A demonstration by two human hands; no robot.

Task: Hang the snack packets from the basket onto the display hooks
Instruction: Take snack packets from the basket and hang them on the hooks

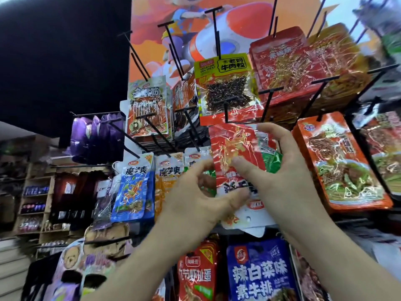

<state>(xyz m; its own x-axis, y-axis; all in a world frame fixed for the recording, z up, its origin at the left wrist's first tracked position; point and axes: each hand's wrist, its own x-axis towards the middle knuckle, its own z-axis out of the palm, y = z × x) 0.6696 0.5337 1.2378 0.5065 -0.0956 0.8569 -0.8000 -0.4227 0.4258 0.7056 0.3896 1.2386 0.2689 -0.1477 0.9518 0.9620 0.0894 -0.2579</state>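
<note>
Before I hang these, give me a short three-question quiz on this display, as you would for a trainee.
1. True or false: the left hand and the right hand both hold the red packets.
2. What colour is the header of the hanging packet just above the red packets? A yellow, B purple, C blue.
3. Fill in: in the head view, the purple packets hang at the far ___ side of the display.
Key: 1 true; 2 A; 3 left.
</note>
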